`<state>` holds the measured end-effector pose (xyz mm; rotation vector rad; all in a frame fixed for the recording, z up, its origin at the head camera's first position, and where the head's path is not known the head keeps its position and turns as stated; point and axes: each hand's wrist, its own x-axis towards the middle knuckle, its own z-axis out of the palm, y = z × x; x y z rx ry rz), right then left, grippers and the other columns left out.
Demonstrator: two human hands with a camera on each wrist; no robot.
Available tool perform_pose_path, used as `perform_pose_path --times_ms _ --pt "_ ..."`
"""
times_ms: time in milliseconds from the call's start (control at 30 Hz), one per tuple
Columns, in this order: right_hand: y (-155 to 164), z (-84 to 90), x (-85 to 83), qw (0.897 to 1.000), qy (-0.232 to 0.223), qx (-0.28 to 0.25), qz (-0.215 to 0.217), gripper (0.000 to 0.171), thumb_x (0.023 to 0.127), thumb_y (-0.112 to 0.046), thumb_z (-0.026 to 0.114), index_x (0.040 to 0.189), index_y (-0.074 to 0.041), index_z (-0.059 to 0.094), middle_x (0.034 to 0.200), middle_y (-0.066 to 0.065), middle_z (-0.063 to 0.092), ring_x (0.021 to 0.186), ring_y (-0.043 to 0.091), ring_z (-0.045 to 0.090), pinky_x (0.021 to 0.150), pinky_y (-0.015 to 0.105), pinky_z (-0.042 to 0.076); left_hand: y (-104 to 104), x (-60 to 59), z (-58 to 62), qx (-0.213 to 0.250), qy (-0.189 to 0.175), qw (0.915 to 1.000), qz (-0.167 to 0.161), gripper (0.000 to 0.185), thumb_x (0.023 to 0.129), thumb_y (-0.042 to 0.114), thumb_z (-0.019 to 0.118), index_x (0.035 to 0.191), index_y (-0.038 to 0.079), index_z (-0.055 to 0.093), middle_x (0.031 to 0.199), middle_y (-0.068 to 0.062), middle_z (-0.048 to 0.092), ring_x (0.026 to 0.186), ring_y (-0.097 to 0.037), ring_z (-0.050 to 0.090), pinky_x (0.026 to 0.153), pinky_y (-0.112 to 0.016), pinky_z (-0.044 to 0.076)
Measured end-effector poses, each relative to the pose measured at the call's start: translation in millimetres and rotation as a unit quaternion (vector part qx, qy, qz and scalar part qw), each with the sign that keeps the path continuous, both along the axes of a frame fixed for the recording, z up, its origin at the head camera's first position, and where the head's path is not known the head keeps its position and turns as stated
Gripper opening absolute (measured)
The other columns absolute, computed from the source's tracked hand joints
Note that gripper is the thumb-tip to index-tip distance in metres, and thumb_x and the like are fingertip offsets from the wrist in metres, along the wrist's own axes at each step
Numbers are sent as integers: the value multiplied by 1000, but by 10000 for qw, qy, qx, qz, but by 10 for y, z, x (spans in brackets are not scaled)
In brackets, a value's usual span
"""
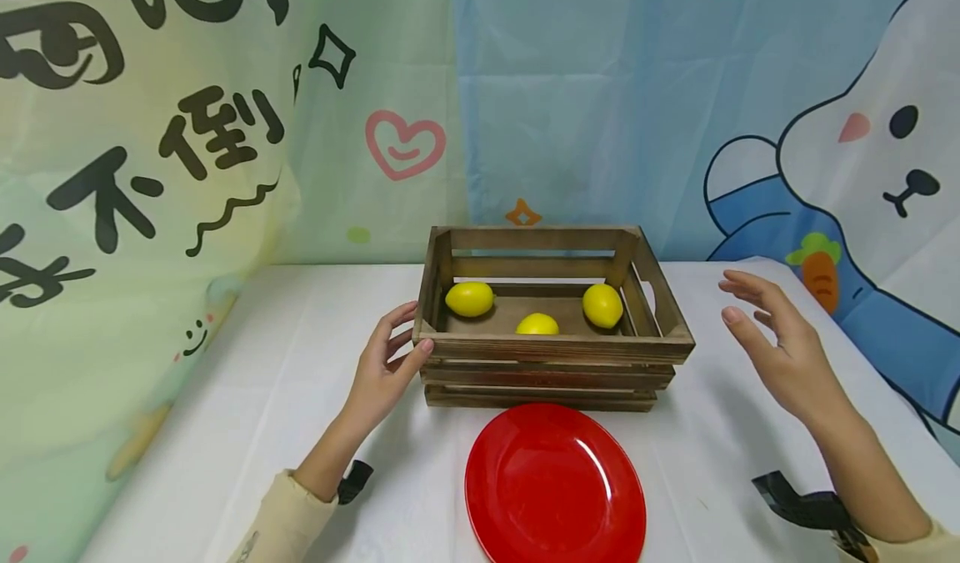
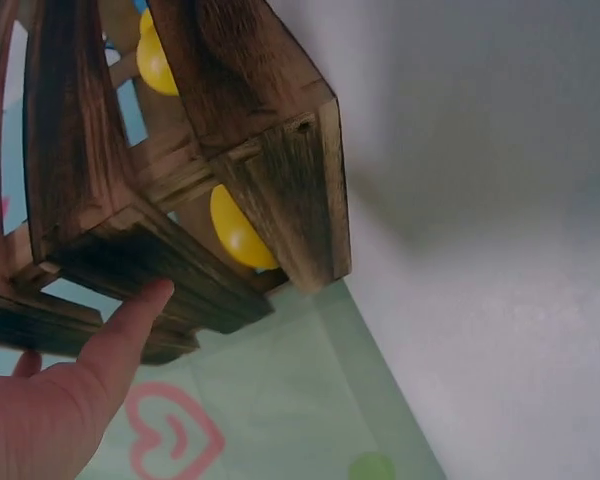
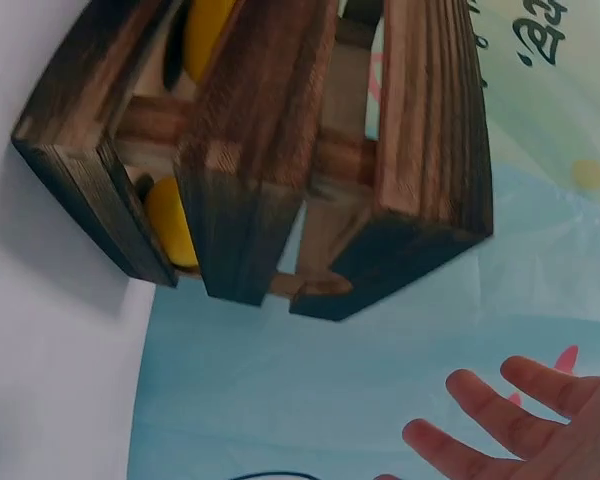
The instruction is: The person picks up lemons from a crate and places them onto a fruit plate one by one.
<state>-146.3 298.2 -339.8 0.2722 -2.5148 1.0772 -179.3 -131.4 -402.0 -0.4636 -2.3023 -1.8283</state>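
Note:
A slatted wooden crate [image 1: 555,350] stands on the white table, with three yellow lemons [image 1: 469,299] inside it. At the crate's left end is my left hand [image 1: 386,375], its fingers spread along the side and the thumb at the front corner. The left wrist view shows a finger [image 2: 130,325] extended against the dark end slats. My right hand [image 1: 787,350] hovers to the right of the crate, apart from it, fingers loosely spread and holding nothing. In the right wrist view, those fingers [image 3: 510,420] lie below the crate's end, which has a cut-out handle.
A round red plate [image 1: 555,484] lies directly in front of the crate, near its lower slats. The white tablecloth [image 1: 225,429] covers the table. Behind it hangs a printed cloth backdrop [image 1: 555,113] with cartoon figures. Dark straps [image 1: 806,505] are on the wrists.

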Motion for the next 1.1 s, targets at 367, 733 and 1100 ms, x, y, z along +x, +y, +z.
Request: perform_pose_path --times_ms 367,733,1100 --pt "-194 9 -71 10000 75 -54 -1 54 95 -13 64 144 -8 42 131 11 54 110 -18 38 86 -1 31 37 -20 -20 -15 68 10000 53 58 96 17 62 147 25 38 139 -15 46 126 -33 53 92 -50 50" --pt "-303 33 -143 9986 241 -437 160 52 94 -6 63 142 -5 44 119 -27 49 110 -14 45 85 0 36 28 -38 -21 -13 -7 10000 6 55 96 19 61 146 27 40 136 -13 48 125 -31 54 90 -49 51" --pt "-411 137 -228 9987 -211 -421 168 47 97 -14 60 141 -4 44 114 -24 50 107 -11 46 84 2 36 52 -41 -30 60 -20 9999 90 56 95 17 63 147 23 42 138 -15 46 124 -32 54 89 -47 52"
